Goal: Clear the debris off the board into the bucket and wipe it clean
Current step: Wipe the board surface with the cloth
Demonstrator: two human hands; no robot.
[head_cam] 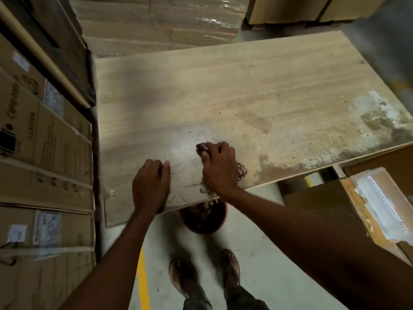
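A large light wood-grain board (245,90) lies flat in front of me, with whitish smears near its front edge and dried white and brown residue at its right corner. My right hand (220,168) presses a dark reddish checked cloth (242,171) onto the board near the front edge. My left hand (150,184) rests on the board's front edge beside it, fingers curled, holding nothing I can see. A reddish-brown bucket (204,220) with debris inside stands on the floor, partly hidden under the board's edge below my right hand.
Stacked cardboard cartons (44,153) wall off the left side. Wrapped cartons (156,23) stand behind the board. An open box with white packing (380,204) sits at the right. My sandalled feet (205,276) stand on a grey floor beside a yellow line (143,276).
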